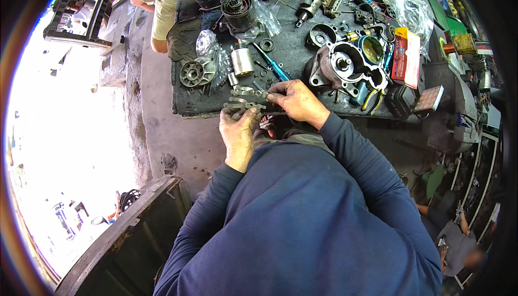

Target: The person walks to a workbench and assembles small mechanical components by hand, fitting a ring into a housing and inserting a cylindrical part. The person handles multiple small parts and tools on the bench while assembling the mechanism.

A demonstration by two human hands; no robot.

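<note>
Two small grey metal pieces are held side by side above the front edge of the workbench (216, 113). My left hand (237, 135) pinches the nearer one, a flat lobed metal piece (240, 105), between thumb and fingers. Just beyond it, my right hand (298, 100) grips the end of a curved metal piece (248, 92). Whether the two pieces touch, I cannot tell. Past them stand a silver metal cylinder (242, 61) and a blue-handled tool (278, 71). A large open metal housing (345, 64) lies to the right of my right hand.
A round slotted metal end cover (192, 73) and a motor body with copper windings (237, 12) lie on the left. On the right are a red and white box (406, 57), yellow-handled pliers (372, 100) and clear plastic bags (413, 12). Another person's leg (164, 21) shows beyond the bench.
</note>
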